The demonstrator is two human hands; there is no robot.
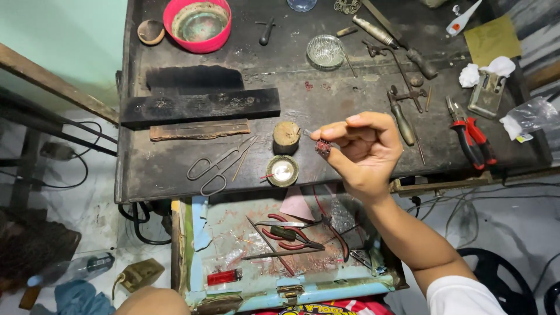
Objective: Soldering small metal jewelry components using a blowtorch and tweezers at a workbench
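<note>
My right hand (364,149) is raised over the front of a dark, worn workbench (350,99). It pinches a small dark red ornament (322,147) between thumb and fingertips. Just left of the ornament stands a short round wooden stump (286,136). Below the stump sits a small round tin (283,171) with a shiny inside and a thin red stick on its rim. Metal shears (219,166) lie left of the tin. My left hand does not show in this view.
An open pale blue drawer (326,289) below the bench holds red-handled pliers (289,236), tweezers and a red lighter (224,276). On the bench lie a pink bowl (197,24), a glass dish (325,51), a black block (198,108), files and red pliers (472,134). Cables lie on the floor.
</note>
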